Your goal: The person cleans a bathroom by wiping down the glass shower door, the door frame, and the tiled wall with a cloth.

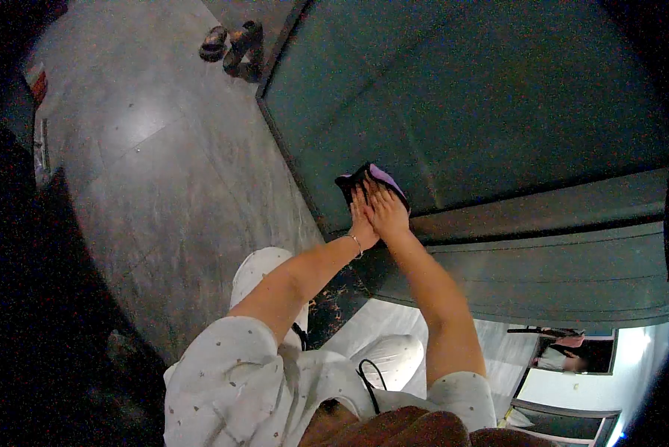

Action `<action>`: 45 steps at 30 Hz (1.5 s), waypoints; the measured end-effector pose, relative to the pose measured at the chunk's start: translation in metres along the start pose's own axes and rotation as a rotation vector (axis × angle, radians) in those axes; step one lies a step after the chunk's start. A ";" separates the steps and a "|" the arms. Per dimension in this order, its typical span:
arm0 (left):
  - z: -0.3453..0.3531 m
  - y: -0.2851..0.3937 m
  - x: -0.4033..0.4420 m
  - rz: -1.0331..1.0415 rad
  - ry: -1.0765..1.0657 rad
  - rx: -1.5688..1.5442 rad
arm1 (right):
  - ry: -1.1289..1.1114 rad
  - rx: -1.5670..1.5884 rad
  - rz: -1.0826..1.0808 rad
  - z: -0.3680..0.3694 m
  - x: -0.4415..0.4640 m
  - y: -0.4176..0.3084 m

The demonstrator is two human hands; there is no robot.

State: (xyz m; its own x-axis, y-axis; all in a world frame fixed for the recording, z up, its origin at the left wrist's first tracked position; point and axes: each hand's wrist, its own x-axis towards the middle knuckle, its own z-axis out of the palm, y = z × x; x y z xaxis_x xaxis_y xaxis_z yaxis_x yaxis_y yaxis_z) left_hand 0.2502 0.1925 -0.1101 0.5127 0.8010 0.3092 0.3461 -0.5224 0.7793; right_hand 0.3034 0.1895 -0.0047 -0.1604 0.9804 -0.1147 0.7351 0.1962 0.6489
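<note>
A small purple cloth item with black edging [385,177] lies near the corner of a dark green flat surface [483,97]. My left hand [361,220], with a thin bracelet at its wrist, rests on the black part of the item, fingers stretched forward. My right hand [387,212] lies flat beside it, touching it and partly overlapping it, with fingers spread over the item. What lies under the palms is hidden.
Dark footwear [234,48] sits on the grey floor [163,186] at the upper left. A grey-green padded edge [543,268] runs along the right side. At the lower right are a white wall and a dark-framed opening [576,354].
</note>
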 end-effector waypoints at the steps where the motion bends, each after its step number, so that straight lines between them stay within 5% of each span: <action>1: -0.005 0.004 -0.001 0.021 0.024 0.027 | 0.098 0.084 -0.014 -0.002 -0.001 0.001; 4: -0.035 0.029 0.024 0.030 -0.038 0.066 | -0.034 0.248 0.138 -0.041 0.007 0.032; 5: -0.031 0.031 0.042 0.033 0.150 -0.272 | -0.067 0.299 0.216 -0.063 0.013 0.044; 11: -0.160 0.078 0.125 0.330 0.177 -0.279 | 0.363 -0.083 0.213 -0.180 0.046 0.126; 16: -0.127 0.081 0.146 0.341 0.191 -0.243 | 0.286 -0.307 0.356 -0.150 0.057 0.133; 18: -0.100 0.066 0.146 0.165 0.221 -0.033 | 0.229 -0.321 0.352 -0.131 0.065 0.114; 24: -0.057 0.019 0.130 0.040 0.176 0.095 | 0.263 -0.110 0.209 -0.062 0.084 0.076; 30: 0.036 -0.056 0.094 -0.155 0.036 -0.089 | 0.188 0.095 0.074 0.039 0.078 0.025; 32: 0.055 -0.075 0.079 -0.086 0.064 -0.053 | -0.161 0.556 -0.137 0.023 0.073 0.015; 34: 0.063 -0.084 0.075 -0.006 -0.259 0.402 | -0.328 0.669 0.102 -0.032 0.067 0.006; 36: 0.095 -0.110 0.060 0.042 -0.035 0.192 | 0.064 0.317 -0.132 -0.046 0.050 0.008; 38: 0.086 -0.117 0.063 -0.116 0.015 0.166 | 0.091 0.368 -0.113 -0.107 0.028 0.021; 42: 0.052 -0.126 0.082 -0.434 0.108 0.198 | 0.199 0.316 0.084 -0.211 -0.051 0.055; 45: 0.030 -0.132 0.092 -0.597 0.157 0.225 | 0.450 -0.088 0.256 -0.245 -0.140 0.082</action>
State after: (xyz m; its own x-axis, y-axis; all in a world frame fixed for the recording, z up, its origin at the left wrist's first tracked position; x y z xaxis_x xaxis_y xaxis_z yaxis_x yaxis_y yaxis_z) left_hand 0.2756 0.3266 -0.2014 0.0670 0.9964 -0.0518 0.7000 -0.0099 0.7141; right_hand 0.2249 0.0635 0.2483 -0.2645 0.8875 0.3775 0.7325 -0.0697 0.6772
